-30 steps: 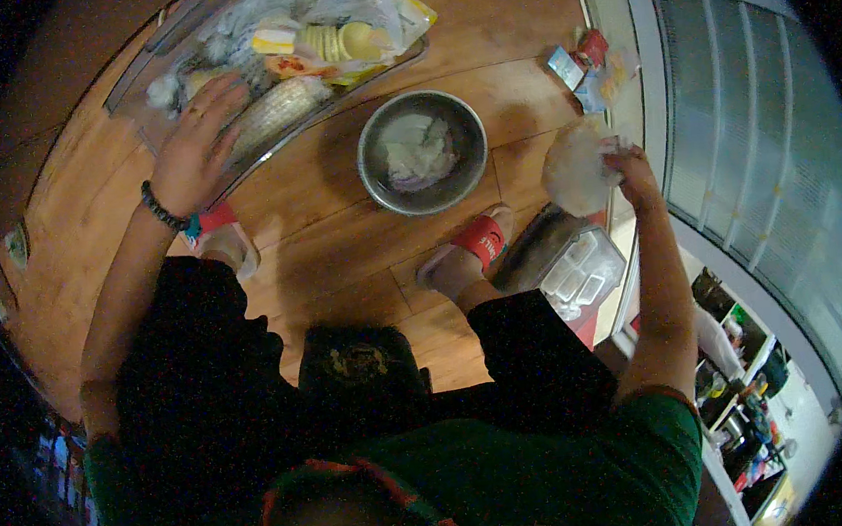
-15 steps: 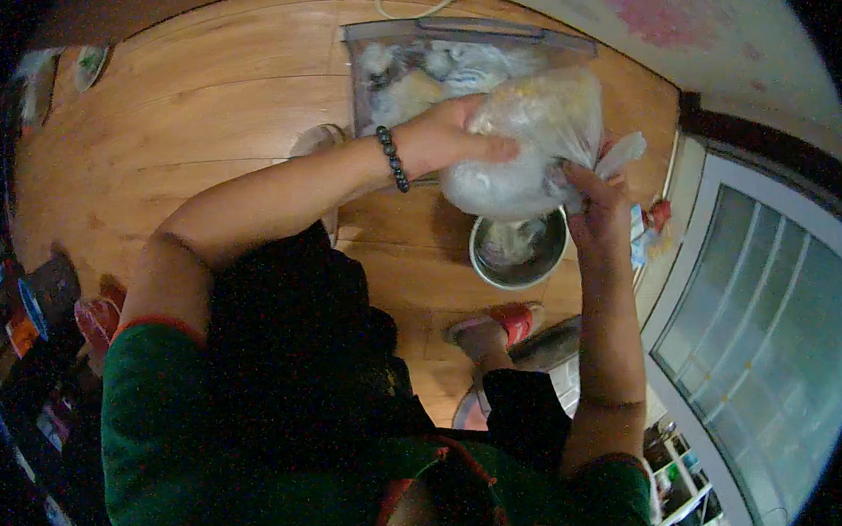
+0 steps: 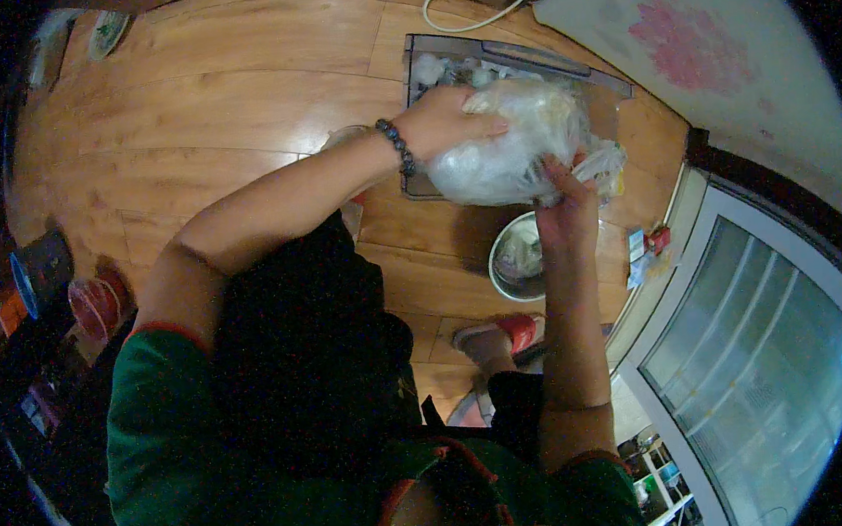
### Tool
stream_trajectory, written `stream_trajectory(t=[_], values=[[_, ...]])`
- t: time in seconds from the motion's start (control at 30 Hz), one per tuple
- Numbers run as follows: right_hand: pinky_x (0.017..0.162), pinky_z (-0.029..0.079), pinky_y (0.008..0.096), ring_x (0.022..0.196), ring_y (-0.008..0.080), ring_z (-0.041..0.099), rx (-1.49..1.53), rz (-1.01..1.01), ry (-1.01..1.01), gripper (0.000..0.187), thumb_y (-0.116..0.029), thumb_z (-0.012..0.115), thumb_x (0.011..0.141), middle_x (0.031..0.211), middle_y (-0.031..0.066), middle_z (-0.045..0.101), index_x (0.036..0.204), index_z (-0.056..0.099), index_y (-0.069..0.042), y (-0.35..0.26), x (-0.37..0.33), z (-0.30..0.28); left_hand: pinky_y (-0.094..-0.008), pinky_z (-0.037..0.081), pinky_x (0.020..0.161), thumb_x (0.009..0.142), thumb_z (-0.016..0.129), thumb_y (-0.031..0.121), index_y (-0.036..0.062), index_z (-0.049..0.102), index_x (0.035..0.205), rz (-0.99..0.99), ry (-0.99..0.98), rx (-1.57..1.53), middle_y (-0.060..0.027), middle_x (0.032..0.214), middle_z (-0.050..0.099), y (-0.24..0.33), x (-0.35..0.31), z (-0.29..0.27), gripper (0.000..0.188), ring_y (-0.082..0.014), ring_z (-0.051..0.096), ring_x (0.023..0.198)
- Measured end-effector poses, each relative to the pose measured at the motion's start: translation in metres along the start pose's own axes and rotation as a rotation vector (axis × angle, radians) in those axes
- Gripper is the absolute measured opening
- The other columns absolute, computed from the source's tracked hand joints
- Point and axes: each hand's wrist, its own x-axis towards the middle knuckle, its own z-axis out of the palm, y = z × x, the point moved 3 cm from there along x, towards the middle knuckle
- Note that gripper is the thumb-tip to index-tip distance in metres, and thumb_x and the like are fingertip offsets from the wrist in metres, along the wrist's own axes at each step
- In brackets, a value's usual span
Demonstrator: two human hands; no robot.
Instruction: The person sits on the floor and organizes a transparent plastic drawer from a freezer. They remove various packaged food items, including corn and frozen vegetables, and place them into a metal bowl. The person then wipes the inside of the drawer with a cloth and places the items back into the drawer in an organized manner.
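Observation:
A bulging, clear plastic bag (image 3: 511,151) with whitish and pale yellow contents is held up between my hands. My left hand (image 3: 446,122), below a dark bead bracelet (image 3: 396,147), grips its left side with the thumb across the front. At the bag's gathered right end, my right hand (image 3: 568,199) pinches the loose plastic. Partly covered by the bag, a grey see-through drawer (image 3: 548,59) on the floor holds several plastic-wrapped items. Close beneath my right hand is a metal bowl (image 3: 501,282) with something pale inside.
To the right stand a white-framed glass door (image 3: 734,331) and a pale wall panel (image 3: 608,6) with a pink patch. A cream cable (image 3: 469,26) curls behind the drawer. My foot in a red slipper (image 3: 522,331) is near the bowl. Small packets (image 3: 644,249) lie by the door.
My hands and the bag have shifted slightly left and lower over the drawer, and the bag has tilted. The view has turned a little. Both hands keep their hold.

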Motion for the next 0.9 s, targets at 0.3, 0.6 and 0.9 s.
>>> stream_trajectory(t=[0.3,0.6,0.9], values=[[0.07,0.047,0.03,0.085,0.0189,0.053,-0.198,0.021,0.054,0.047,-0.001,0.059,0.079,0.104,0.0087,0.054,0.122,0.04,-0.009,0.041,0.029,-0.007,-0.0419,0.03,0.103,0.073,0.069,0.029,0.0108,0.039,0.128,0.389,0.038,0.66,-0.0196,0.137,0.032,0.008,-0.018,-0.003,0.065,-0.0356,0.031,0.127],[0.072,0.05,0.0336,0.08,0.0245,0.062,-0.301,-0.122,0.011,0.032,-0.003,0.058,0.081,0.092,0.0111,0.059,0.112,0.051,-0.001,-0.001,0.048,-0.009,-0.0369,0.037,0.099,0.08,0.044,0.009,0.0095,0.045,0.12,0.58,0.028,1.254,-0.0047,0.139,0.034,-0.001,0.018,-0.012,0.04,-0.0298,0.043,0.117],[0.073,0.049,0.0379,0.089,0.0346,0.058,-1.46,-0.727,0.219,0.029,-0.006,0.061,0.077,0.101,0.0179,0.058,0.105,0.057,-0.003,-0.007,0.004,-0.049,-0.0422,0.027,0.106,0.076,0.062,0.017,0.0097,0.03,0.135,0.772,-0.03,0.895,-0.0146,0.138,0.033,0.035,-0.006,0.013,0.067,-0.0335,0.032,0.126]])
